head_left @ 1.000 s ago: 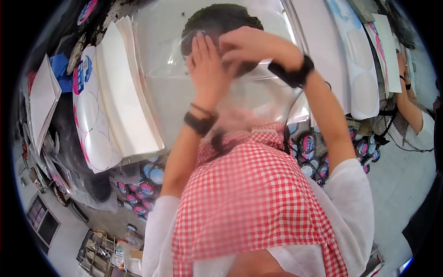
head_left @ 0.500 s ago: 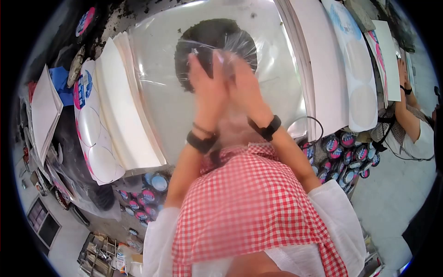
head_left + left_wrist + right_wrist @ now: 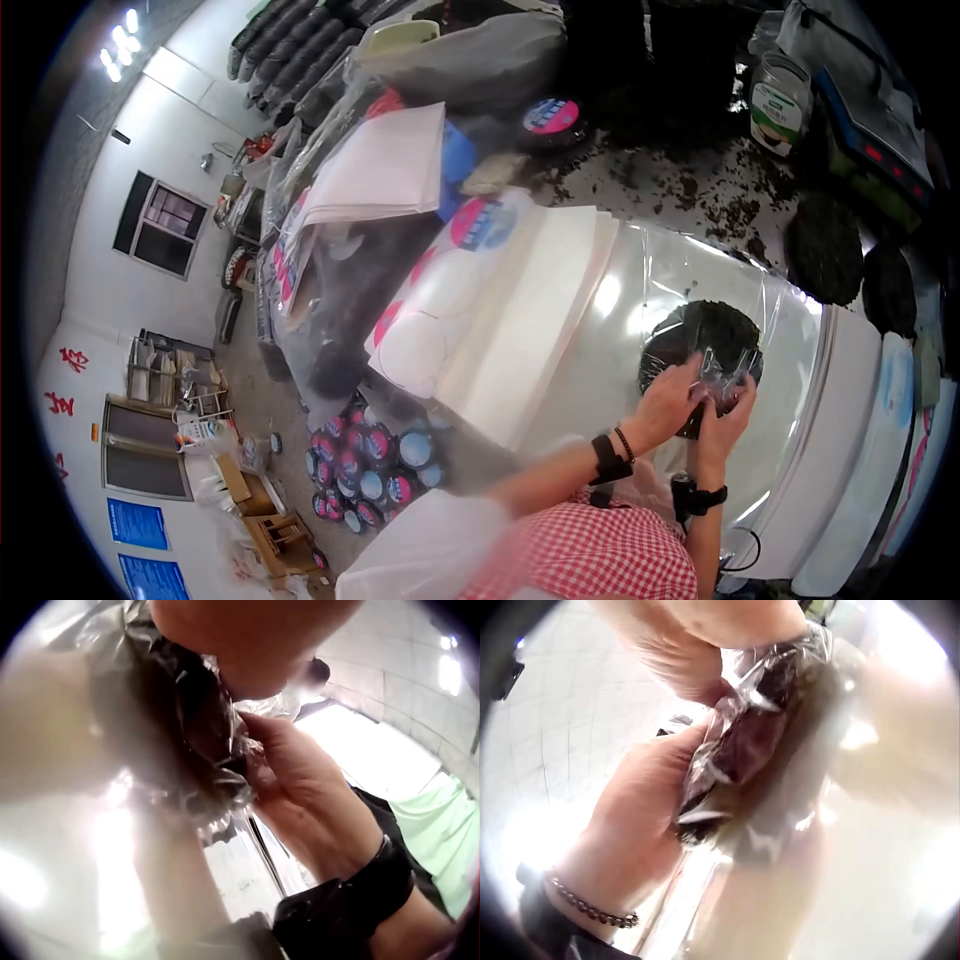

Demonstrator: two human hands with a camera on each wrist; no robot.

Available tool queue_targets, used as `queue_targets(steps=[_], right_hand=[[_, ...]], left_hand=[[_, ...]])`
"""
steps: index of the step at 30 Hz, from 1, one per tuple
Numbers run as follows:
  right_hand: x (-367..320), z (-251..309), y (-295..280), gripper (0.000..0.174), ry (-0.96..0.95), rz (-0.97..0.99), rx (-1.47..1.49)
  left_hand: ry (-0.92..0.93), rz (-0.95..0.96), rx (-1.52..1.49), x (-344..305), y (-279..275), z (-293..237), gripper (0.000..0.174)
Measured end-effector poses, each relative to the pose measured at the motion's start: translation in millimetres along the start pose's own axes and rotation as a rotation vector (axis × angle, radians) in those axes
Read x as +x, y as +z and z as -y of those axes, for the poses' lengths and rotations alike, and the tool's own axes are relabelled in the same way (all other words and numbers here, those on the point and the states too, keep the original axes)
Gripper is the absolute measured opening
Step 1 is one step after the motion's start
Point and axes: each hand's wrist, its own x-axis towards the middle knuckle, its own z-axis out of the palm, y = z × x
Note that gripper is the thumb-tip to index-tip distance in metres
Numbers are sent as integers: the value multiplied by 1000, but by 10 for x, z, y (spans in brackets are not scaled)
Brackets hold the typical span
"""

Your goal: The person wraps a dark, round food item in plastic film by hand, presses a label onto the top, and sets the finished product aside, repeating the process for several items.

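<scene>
A dark, flaky round cake (image 3: 701, 330), which looks like dried seaweed, lies on the shiny pale work surface (image 3: 570, 375). Clear plastic film (image 3: 722, 368) is bunched over its near side. My left hand (image 3: 665, 405), with a beaded bracelet at the wrist, pinches the film from the left. From the right, my right hand (image 3: 724, 428) grips the same gathered film with fingers raised. Close up in the left wrist view, crinkled film (image 3: 214, 727) wraps a dark edge between the hands. Fingertips are partly hidden behind the film in both wrist views.
Left of the work surface lies a stack of cream paper sheets (image 3: 545, 300), beside a sheet of round labels (image 3: 440, 305). More white sheets (image 3: 800, 440) lie to the right. Dark crumbs (image 3: 690, 195), a jar (image 3: 780, 105) and a digital scale (image 3: 880, 150) are at the back.
The head view has swung left, so the work surface now appears at lower right. Both hands went from lying flat on the covered cake to gathering film at its near edge.
</scene>
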Motion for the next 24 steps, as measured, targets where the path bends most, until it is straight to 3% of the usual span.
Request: queue_targets(steps=[1, 2, 3, 5, 6, 7, 10, 12, 13, 14, 16, 17, 20, 23, 24], right_hand=[[46, -54, -35, 45, -137, 55, -197], [71, -59, -82, 47, -271, 107, -400], [89, 184, -99, 48, -489, -16, -543], [240, 264, -92, 47, -628, 30, -517], [249, 247, -135, 47, -696, 67, -510], [251, 145, -135, 48, -628, 135, -412], [240, 4, -143, 52, -283, 226, -283], [321, -38, -168, 57, -573, 191, -443], [350, -28, -177, 57, -579, 191, -547], [367, 245, -230, 52, -444, 279, -535], [485, 323, -254, 46, -710, 174, -532], [548, 266, -258, 45, -703, 272, -514], [510, 95, -234, 47, -538, 313, -149], [529, 306, -293, 48, -309, 416, -225], [534, 233, -278, 48, -420, 398, -254]], left_hand=[[167, 28, 235, 29, -17, 12, 36], [255, -118, 381, 85, -116, -95, 38], [343, -260, 522, 180, -278, -290, 40], [479, -348, 592, 276, -326, -298, 42], [513, -297, 524, 270, -230, -108, 42], [554, -247, 454, 283, -178, 51, 43], [124, -121, 189, 132, -59, 182, 48], [273, -52, 281, 218, -133, 182, 49], [305, -35, 357, 257, -214, 62, 48], [330, 27, 388, 325, -340, -62, 40], [573, -38, 474, 504, -386, -47, 36], [656, -36, 492, 593, -372, 20, 35], [467, 135, 268, 411, -320, 299, 40], [282, 162, 126, 441, -328, 158, 48], [236, 159, 101, 490, -364, 38, 50]])
